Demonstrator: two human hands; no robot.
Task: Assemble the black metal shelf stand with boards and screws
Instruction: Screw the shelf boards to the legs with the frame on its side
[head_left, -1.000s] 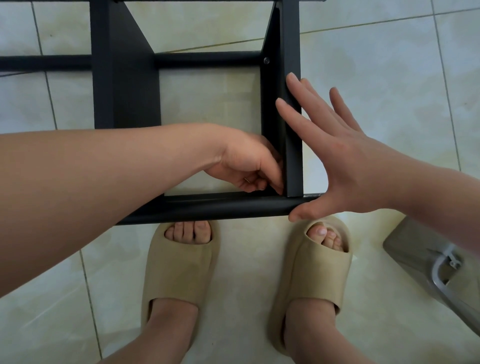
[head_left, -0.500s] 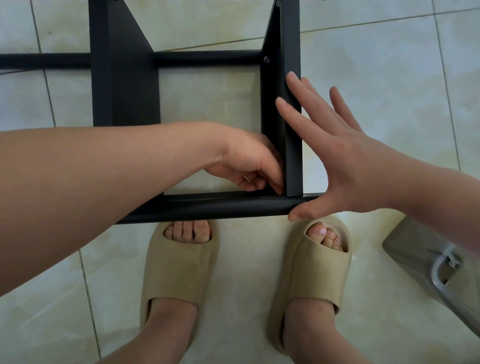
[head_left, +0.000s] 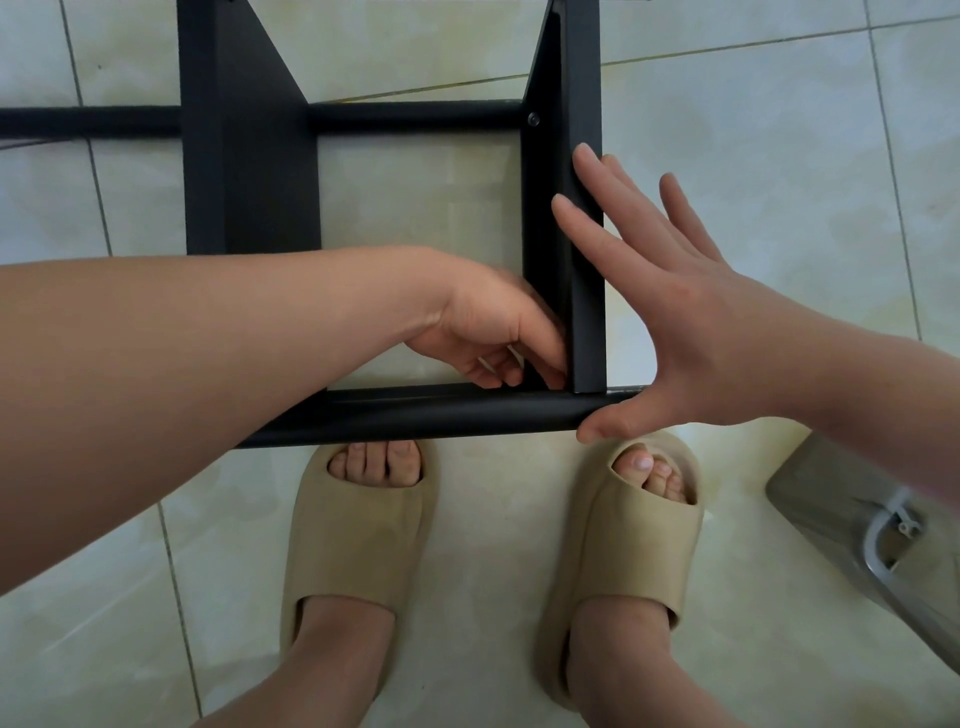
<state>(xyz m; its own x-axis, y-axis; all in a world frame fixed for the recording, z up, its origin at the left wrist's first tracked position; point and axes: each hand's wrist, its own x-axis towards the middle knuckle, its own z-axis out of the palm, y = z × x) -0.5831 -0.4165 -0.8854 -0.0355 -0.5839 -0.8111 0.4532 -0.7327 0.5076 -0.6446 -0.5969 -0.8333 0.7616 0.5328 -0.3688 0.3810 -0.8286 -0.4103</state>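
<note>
The black metal shelf stand stands on the tiled floor, seen from above. It has a left board (head_left: 249, 156), a right board (head_left: 587, 78), a back tube (head_left: 415, 117) and a front tube (head_left: 441, 415). My left hand (head_left: 488, 332) reaches inside the frame to the front right corner. Its fingers are curled and pinch a small metal part against the right board's inner face; I cannot tell whether it is a screw or a key. My right hand (head_left: 675, 312) lies open, fingers straight against the right board's outer side, thumb on the front tube. A screw head (head_left: 532, 119) shows at the back joint.
My feet in beige slippers (head_left: 358, 545) (head_left: 634, 545) stand just in front of the front tube. A grey object with a metal handle (head_left: 857, 530) lies on the floor at the lower right. Pale floor tiles surround the stand.
My left hand's fingers have shifted slightly at the corner. My right hand and the stand have stayed where they were.
</note>
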